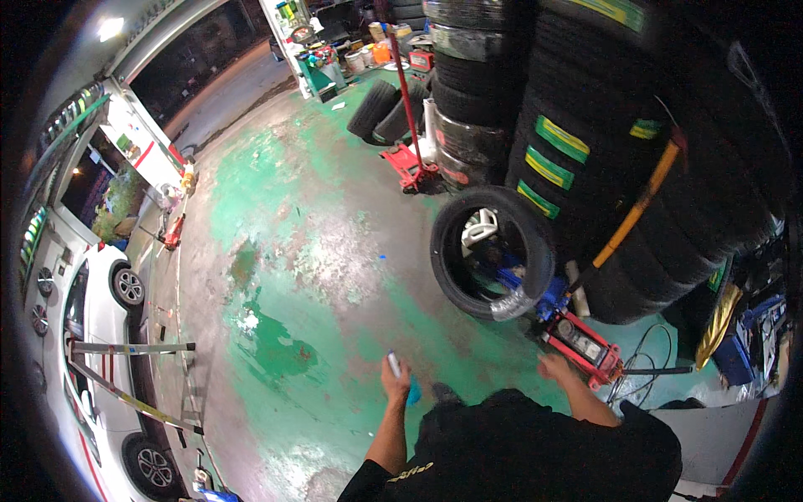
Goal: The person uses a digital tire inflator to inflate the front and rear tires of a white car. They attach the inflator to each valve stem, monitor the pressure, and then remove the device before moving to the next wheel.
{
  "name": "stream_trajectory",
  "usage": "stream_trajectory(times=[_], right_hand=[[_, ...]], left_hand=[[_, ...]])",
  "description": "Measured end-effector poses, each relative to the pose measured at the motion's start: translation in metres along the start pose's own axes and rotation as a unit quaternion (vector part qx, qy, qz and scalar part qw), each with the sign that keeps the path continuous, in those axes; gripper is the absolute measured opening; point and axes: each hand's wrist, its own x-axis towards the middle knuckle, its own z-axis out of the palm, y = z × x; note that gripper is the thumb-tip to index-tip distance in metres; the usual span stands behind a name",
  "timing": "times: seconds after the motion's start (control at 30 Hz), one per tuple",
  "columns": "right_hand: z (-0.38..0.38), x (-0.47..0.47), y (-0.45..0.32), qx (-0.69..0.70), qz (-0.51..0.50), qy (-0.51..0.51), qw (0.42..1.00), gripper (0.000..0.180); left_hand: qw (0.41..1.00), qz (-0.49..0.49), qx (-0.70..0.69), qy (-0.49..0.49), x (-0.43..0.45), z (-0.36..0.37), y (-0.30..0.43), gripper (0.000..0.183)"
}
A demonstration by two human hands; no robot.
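Observation:
My left hand [396, 379] is closed around a white marker-like stick [393, 364] with a dark tip. Something blue [414, 391] shows just beside that hand; whether it is held too cannot be made out. Out to the right hangs my right hand [553, 366], blurred, with its fingers partly hidden. It appears nearest to a red floor jack [580, 342] with blue parts and a yellow handle [640, 207]. A black tyre [442, 267] leans beside the jack, with a clear label or film on its lower edge.
Tall stacks of tyres [470, 94] stand on the right. Another red floor jack [401, 162] is farther off, by two loose tyres [374, 108]. A hose or cable [643, 361] curls on the green floor. At left are a white car [106, 326] and an aluminium stepladder [135, 347].

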Motion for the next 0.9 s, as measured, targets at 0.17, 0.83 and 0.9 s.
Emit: stream_trajectory(times=[0.17,0.83,0.9], right_hand=[[0.148,0.004,-0.252,-0.095,-0.269,-0.069,0.956,0.038],[0.687,0.187,-0.768,-0.311,-0.519,-0.387,0.696,0.094],[0.734,0.222,-0.806,-0.308,-0.510,-0.363,0.716,0.095]], left_hand=[[0.954,-0.052,-0.237,-0.176,0.176,0.042,0.088,0.035],[0.966,-0.093,-0.235,-0.049,0.773,-0.040,-0.013,0.060],[0.971,-0.095,-0.213,-0.041,0.832,-0.040,-0.049,0.059]])
